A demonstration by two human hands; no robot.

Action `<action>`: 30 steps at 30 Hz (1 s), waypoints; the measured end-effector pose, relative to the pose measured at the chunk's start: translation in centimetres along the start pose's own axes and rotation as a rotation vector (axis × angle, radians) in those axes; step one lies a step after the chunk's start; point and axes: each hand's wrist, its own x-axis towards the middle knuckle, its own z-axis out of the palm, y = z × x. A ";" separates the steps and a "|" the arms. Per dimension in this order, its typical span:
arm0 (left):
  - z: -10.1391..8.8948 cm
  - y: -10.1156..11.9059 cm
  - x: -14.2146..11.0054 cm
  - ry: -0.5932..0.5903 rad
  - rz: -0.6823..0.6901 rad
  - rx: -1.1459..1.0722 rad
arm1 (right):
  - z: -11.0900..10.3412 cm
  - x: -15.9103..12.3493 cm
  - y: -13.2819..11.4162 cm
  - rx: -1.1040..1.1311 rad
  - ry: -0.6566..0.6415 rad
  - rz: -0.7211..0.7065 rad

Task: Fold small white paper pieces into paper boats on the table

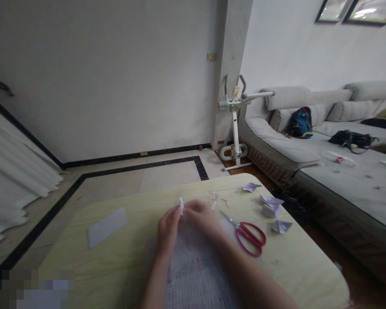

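Between the fingertips of both hands, a small folded piece of white paper (182, 207) stands above the table. My left hand (169, 224) is closed on its left side. My right hand (202, 216) pinches it from the right, with the fingers partly hidden. Below my forearms lies a sheet of lined paper (196, 270) with writing on it. Red-handled scissors (251, 237) rest to the right of my right hand, blades pointing to the far left. Just beyond that hand are thin paper scraps (215, 201).
Folded paper shapes (272, 206) sit along the right side of the pale wooden table (122, 274). A blank white paper piece (107, 227) lies at the left. Beyond the table stand an exercise machine (234, 128) and a grey sofa (286, 150) with bags on it.
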 end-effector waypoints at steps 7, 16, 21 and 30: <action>0.1 0.7 -0.3 0.009 -0.026 0.010 | 0.0 0.1 0.4 0.035 -0.041 -0.023; 0.2 0.5 -0.1 0.012 -0.065 -0.032 | -0.4 0.2 0.2 0.080 -0.034 -0.005; 0.2 0.8 -0.3 -0.002 -0.049 -0.061 | -0.9 0.4 0.9 0.170 -0.098 0.013; 0.4 0.6 -0.2 -0.169 -0.101 -0.423 | -1.5 0.4 1.2 0.297 -0.310 0.018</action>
